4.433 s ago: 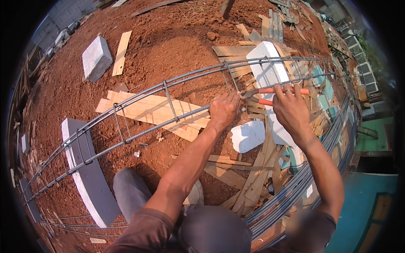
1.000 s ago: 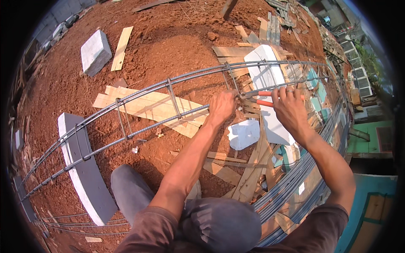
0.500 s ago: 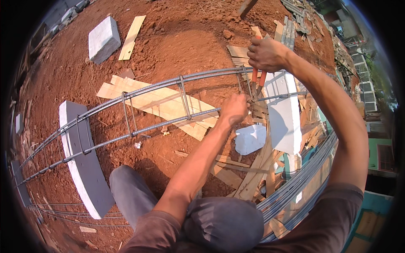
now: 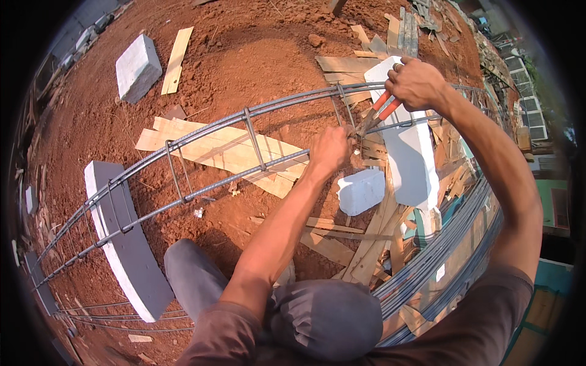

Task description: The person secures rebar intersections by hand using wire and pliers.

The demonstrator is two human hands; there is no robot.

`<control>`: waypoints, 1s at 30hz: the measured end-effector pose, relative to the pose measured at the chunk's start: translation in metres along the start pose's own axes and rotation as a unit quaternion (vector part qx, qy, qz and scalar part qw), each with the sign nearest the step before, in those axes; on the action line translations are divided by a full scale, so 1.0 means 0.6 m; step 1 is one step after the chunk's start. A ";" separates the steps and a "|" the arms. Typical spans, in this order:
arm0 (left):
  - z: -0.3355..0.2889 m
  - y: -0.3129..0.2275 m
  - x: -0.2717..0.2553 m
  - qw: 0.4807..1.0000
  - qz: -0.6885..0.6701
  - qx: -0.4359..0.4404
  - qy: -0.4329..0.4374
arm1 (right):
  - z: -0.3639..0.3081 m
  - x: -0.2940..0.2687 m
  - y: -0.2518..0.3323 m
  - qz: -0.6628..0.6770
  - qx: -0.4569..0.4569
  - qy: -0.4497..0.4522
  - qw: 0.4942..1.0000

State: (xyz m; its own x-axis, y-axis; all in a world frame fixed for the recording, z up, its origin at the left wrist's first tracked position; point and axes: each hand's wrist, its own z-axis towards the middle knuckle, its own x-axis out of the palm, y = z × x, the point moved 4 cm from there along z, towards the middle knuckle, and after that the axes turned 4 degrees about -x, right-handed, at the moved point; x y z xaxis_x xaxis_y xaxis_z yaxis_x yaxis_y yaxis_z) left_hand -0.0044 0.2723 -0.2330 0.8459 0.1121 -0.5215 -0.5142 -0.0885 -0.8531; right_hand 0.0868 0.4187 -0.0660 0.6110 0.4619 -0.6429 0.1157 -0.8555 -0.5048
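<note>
A long rebar cage (image 4: 223,174) of ribbed bars and square stirrups runs across the view, propped on white blocks. My left hand (image 4: 331,149) is closed at its lower bar, beside a stirrup. The fingertips are partly hidden, so any tie wire there is hard to see. My right hand (image 4: 418,85) grips the red handles of a pair of pincers (image 4: 383,110). Their metal jaws are tilted down to the left and meet the bar and stirrup joint just right of my left hand.
A white block (image 4: 125,244) supports the cage on the left, another (image 4: 412,158) on the right. A smaller white block (image 4: 361,192) sits on the ground between my arms. Wooden boards (image 4: 207,146) lie on red soil. Loose rebar (image 4: 439,256) is bundled at the lower right.
My right hand has moved down and right, swinging the pincers' handles from nearly upright to a rightward slant. My left hand stays at the joint. The whole view has shifted slightly.
</note>
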 end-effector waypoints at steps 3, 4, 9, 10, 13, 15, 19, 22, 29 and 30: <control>0.010 0.026 0.006 0.998 0.036 0.027 -0.036 | -0.122 0.054 0.109 0.225 0.170 0.031 0.959; 0.008 0.008 0.007 0.999 0.013 0.022 -0.021 | -0.156 0.102 0.156 0.306 0.206 -0.003 0.929; 0.002 0.005 0.004 1.000 0.000 0.007 0.005 | -0.136 0.150 0.369 0.835 0.360 -0.043 0.414; 0.004 0.006 0.003 1.000 -0.022 0.014 0.005 | -0.124 0.164 0.388 0.836 0.362 -0.048 0.410; 0.021 0.018 0.012 0.999 -0.035 -0.026 -0.007 | -0.085 0.194 0.426 0.817 0.386 -0.091 0.418; 0.030 0.015 0.018 0.998 -0.025 -0.048 -0.025 | -0.059 0.205 0.446 0.760 0.443 -0.127 0.458; 0.052 0.022 0.024 0.991 -0.039 -0.125 -0.003 | -0.011 0.226 0.477 0.711 0.482 -0.210 0.467; 0.076 0.036 0.038 0.983 -0.051 -0.171 0.036 | 0.003 0.232 0.482 0.705 0.498 -0.202 0.462; 0.083 0.049 0.039 0.983 -0.131 -0.123 0.041 | 0.004 0.200 0.498 0.858 0.349 -0.213 0.311; 0.080 0.046 0.032 0.983 -0.130 -0.124 0.042 | -0.006 0.184 0.499 0.905 0.300 -0.176 0.246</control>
State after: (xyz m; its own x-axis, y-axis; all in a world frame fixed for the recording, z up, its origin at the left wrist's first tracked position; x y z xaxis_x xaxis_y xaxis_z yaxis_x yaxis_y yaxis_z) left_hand -0.0091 0.3195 -0.2674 0.9579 0.0818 -0.2750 -0.2383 -0.3073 -0.9213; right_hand 0.1916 0.2126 -0.2864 -0.8810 -0.4654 -0.0849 -0.2969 0.4042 0.8651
